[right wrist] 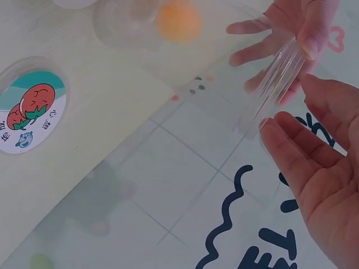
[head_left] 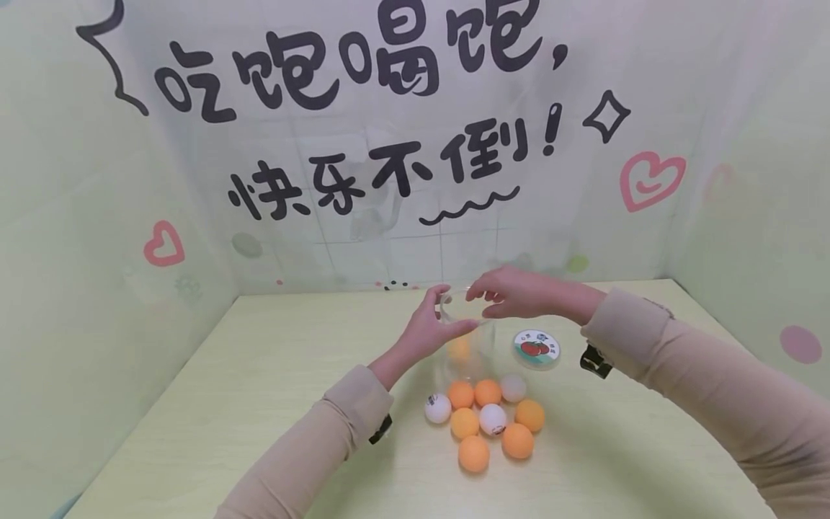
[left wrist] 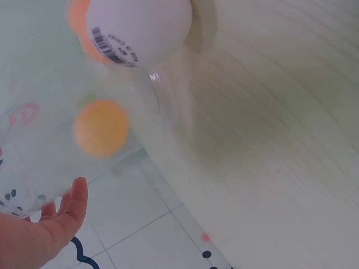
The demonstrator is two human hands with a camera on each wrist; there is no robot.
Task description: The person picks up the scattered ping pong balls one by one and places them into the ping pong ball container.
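I have the left hand [head_left: 431, 328] with thumb and fingers curved round the clear jar [head_left: 485, 353] by its rim. The right hand [head_left: 515, 294] is at the mouth; the right wrist camera shows its thumb and fingers parted, nothing between them (the head view half hides that gap). An orange ball [left wrist: 101, 128] shows inside. The jar stands upright behind loose balls [head_left: 474, 454], near a round lid [head_left: 536, 349]. Only the left wrist camera resolves a white ball's [left wrist: 148, 25] barcode.
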